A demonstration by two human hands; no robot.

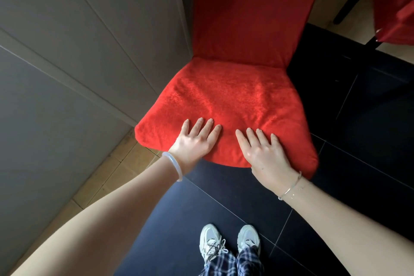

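Red seat cover [226,96] (front edge hides thumbs).

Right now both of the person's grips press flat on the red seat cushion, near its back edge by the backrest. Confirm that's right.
Not quite. The head view shows the left grip and the right grip flat on the red seat cushion, but near its front edge, away from the backrest.

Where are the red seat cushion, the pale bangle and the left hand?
red seat cushion [235,96], head view, top middle.
pale bangle [175,164], head view, band on the wrist.
left hand [193,143], head view, back of hand.
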